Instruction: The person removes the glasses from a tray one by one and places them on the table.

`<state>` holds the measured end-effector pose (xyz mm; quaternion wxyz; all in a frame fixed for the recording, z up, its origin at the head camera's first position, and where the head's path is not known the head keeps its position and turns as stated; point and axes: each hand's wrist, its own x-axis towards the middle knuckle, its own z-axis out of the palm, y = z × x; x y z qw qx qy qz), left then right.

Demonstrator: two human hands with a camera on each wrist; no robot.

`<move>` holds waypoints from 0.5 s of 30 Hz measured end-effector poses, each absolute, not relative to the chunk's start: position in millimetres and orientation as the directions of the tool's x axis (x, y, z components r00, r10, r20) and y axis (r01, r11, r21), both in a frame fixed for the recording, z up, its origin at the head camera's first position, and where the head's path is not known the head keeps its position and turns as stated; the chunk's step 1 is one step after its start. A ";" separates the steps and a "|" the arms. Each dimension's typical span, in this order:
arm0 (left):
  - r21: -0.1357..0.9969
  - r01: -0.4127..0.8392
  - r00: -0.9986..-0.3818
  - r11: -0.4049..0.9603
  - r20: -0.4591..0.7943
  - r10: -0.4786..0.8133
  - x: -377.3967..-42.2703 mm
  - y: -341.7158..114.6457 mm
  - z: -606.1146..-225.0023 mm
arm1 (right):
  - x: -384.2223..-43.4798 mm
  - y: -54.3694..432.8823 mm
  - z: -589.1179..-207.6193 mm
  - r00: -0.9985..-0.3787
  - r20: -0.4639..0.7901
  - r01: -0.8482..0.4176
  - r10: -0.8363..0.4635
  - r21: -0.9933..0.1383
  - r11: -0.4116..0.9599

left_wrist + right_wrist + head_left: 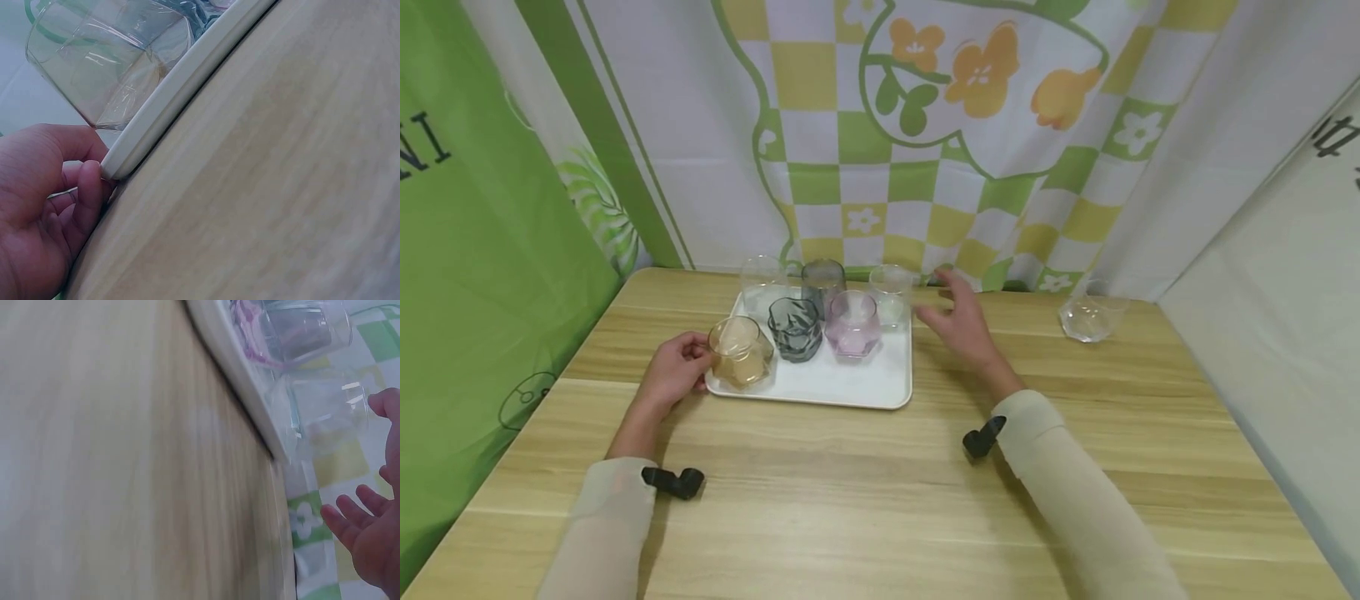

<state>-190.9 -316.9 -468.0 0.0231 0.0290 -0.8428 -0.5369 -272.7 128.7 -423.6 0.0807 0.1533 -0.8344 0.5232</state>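
Note:
A white tray (850,387) bears several glasses. An amber glass (741,354) is at its left front, a dark faceted glass (795,329) in the middle and a pink glass (853,327) to the right. Behind them are a clear glass (765,287), a grey glass (824,287) and another clear glass (891,296). My left hand (676,371) pinches the tray's left front corner, its fingertips at the rim (140,140). Beside the right rear clear glass, my right hand (961,323) is spread with nothing held; its thumb is close to that glass in the right wrist view.
A clear faceted glass (1086,318) stands alone at the table's right rear. The wooden table (835,500) ends at the back against a checked curtain (917,183). Green cloth (490,250) hangs on the left, white cloth (1270,283) on the right.

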 end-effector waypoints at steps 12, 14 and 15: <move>0.911 -0.032 -0.997 0.411 0.000 -0.078 -191.2 -318.3 -467.0 | -282.7 99.4 -418.4 -0.953 0.215 -0.287 -0.213 -0.866 0.411; 0.908 -0.037 -0.997 0.418 -0.004 -0.079 -191.2 -317.6 -467.3 | -282.9 97.6 -419.8 -0.958 0.197 -0.269 -0.208 -0.868 0.418; 0.906 -0.040 -0.997 0.421 -0.007 -0.079 -191.2 -317.0 -467.2 | -282.8 96.8 -420.0 -0.960 0.191 -0.262 -0.204 -0.867 0.424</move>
